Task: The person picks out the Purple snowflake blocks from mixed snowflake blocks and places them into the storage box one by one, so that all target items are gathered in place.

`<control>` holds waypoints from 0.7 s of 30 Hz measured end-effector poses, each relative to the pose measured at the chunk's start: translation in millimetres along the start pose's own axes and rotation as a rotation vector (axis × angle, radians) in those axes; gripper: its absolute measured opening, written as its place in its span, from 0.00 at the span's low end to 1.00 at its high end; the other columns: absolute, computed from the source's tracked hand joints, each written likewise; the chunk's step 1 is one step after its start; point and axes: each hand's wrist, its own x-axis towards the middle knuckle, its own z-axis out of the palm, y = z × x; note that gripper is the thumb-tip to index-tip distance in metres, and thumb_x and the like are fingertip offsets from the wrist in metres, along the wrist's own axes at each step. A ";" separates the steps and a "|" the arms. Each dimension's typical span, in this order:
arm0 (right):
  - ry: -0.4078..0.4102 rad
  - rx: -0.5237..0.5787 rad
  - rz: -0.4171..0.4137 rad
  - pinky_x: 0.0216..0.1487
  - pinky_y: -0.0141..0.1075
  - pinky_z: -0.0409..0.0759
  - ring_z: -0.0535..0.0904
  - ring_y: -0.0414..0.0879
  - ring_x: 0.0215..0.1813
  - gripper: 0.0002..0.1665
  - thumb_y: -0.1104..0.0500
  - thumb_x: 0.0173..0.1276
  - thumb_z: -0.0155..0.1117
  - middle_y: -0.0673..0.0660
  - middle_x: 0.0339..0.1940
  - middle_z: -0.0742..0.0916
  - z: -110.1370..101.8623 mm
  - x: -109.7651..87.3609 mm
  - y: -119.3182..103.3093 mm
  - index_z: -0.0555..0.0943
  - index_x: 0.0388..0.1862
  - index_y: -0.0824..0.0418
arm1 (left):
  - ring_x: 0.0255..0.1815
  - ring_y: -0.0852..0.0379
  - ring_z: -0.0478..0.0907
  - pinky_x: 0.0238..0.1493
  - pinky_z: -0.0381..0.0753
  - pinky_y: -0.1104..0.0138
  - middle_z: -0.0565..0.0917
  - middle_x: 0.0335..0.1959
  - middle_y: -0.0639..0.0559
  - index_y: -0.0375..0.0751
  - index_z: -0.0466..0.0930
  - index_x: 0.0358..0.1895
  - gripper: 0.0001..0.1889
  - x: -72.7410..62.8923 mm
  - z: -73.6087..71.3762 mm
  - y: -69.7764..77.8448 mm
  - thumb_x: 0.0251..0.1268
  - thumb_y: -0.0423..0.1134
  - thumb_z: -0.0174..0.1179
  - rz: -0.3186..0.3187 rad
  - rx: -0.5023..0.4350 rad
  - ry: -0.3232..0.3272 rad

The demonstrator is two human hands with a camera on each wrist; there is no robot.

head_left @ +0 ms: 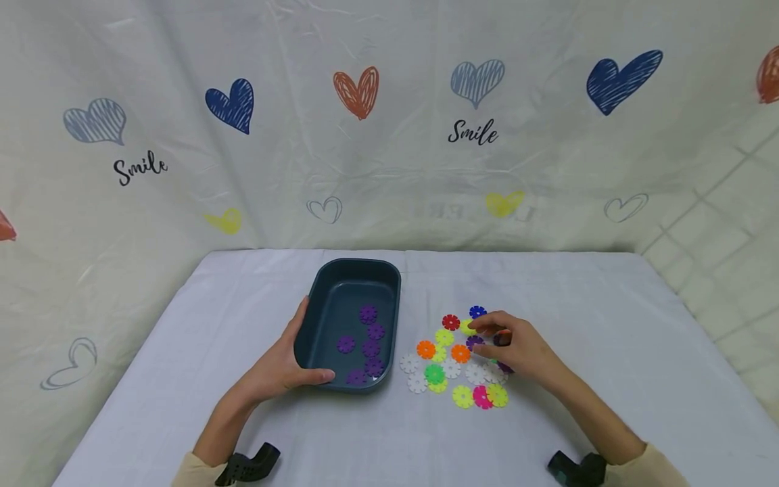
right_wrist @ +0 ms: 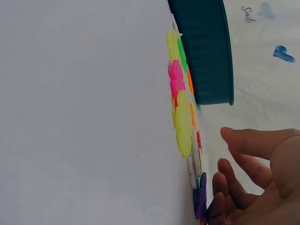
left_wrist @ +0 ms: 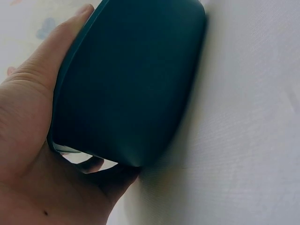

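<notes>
My left hand point(head_left: 286, 362) grips the near left corner of a dark teal rectangular tray point(head_left: 313, 352), its thumb over the near rim. In the left wrist view the tray's outer wall point(left_wrist: 126, 84) fills the middle. Several purple snowflake discs point(head_left: 345, 345) lie in the tray. My right hand point(head_left: 520, 346) hovers at the right of a loose spread of snowflake discs, thumb and index finger apart with nothing seen between them. Nearest its fingertips is a purple disc point(head_left: 474, 343). The right wrist view shows the lower fingers bent beside another purple disc point(right_wrist: 201, 194).
Yellow discs point(head_left: 462, 397), orange discs point(head_left: 426, 349), white discs point(head_left: 417, 383), a green disc point(head_left: 435, 373), a pink disc point(head_left: 482, 398), a red disc point(head_left: 451, 322) and a blue disc point(head_left: 477, 312) lie right of the tray. A white cloth point(head_left: 365, 439) covers the table.
</notes>
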 end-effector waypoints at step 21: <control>-0.067 -0.112 0.026 0.50 0.32 0.81 0.82 0.50 0.52 0.26 0.55 0.61 0.81 0.57 0.52 0.89 -1.5 4.1 1.7 0.84 0.56 0.60 | 0.84 0.33 0.48 0.74 0.61 0.30 0.37 0.89 0.43 0.63 0.25 0.85 0.74 -1.7 -0.7 2.6 0.49 0.52 0.82 0.009 0.005 -0.003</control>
